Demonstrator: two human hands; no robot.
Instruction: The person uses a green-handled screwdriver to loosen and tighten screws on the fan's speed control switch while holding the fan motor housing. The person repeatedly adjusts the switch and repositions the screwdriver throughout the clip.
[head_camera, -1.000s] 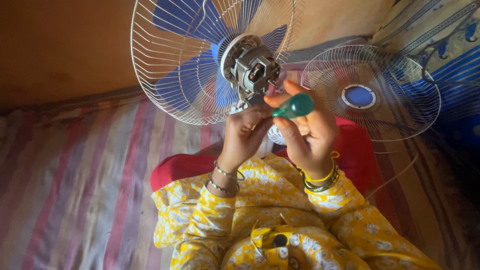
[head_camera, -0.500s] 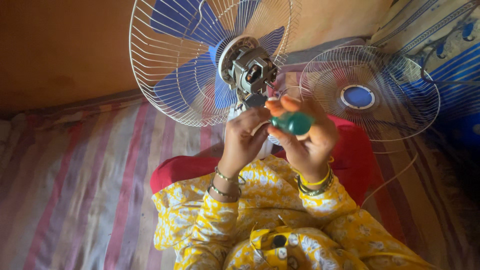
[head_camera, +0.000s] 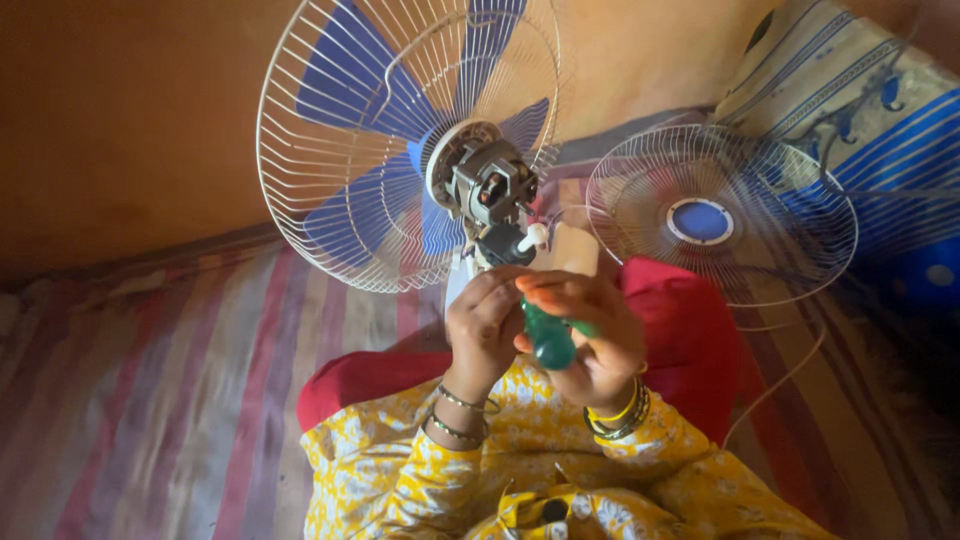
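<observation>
A person seated on a striped mat (head_camera: 150, 400) works at the exposed motor (head_camera: 487, 185) behind a blue-bladed fan (head_camera: 400, 130). The right hand (head_camera: 585, 335) wraps closed around a green-handled screwdriver (head_camera: 548, 340), held just below the motor; the left hand (head_camera: 487, 325) curls beside it, apparently steadying the shaft. The step likely goes best with the tip seated squarely and the fan kept from swinging. Count: one screwdriver, one motor, two wire guards, the loose one (head_camera: 720, 215) lying to the right.
</observation>
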